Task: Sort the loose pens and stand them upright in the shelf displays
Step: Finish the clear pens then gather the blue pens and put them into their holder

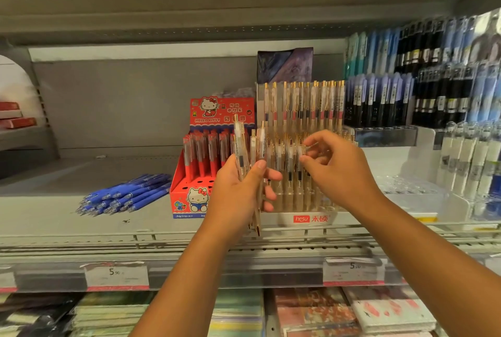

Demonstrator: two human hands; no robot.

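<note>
- Nearest the viewer, at the shelf's front edge, a bundle of clear gold-clipped pens is gripped in the left hand. The thumb is curled across the front and the fingers are wrapped behind. The long axis is held near upright, clips up, gold tips down.
- Just to the right, the right hand is held at the front row of the hesu display. Its thumb and forefinger fingertips are curved toward each other about one standing pen's top. Whether that pen is actually pinched cannot be told through the blur.
- The bundle is thus placed close by, left of the right fingers and roughly parallel to the standing pens. Only a short sideways reach is judged necessary for drawing the next pen.
- Behind, a taller back row of the same pens is stood upright.
- Farther left, red pens are stood in a Hello Kitty display box. Beyond it, loose blue pens are heaped flat, well apart from both hands.
</note>
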